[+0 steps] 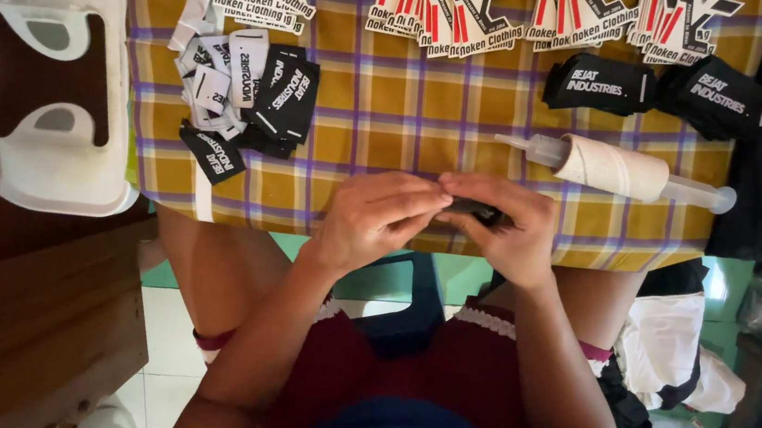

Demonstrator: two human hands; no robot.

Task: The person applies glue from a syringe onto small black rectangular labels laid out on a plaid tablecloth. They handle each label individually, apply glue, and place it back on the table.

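1. Black woven label (479,211) mostly hidden between both hands; only a dark strip shows, at the near edge of the yellow plaid cloth (409,114).
2. Left hand (379,214) and right hand (512,228) both pinch it, fingertips meeting.
3. Sticker stacks (475,9) cut off by the frame edge.
4. Paper roll on a clear tube (614,168) lies just beyond the hands.

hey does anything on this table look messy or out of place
Mostly tidy. The black labels and printed tags sit in neat stacks, but the mixed white and black labels lie in a loose jumble, one black label slid off toward the edge. Both hands pinch a small dark piece.
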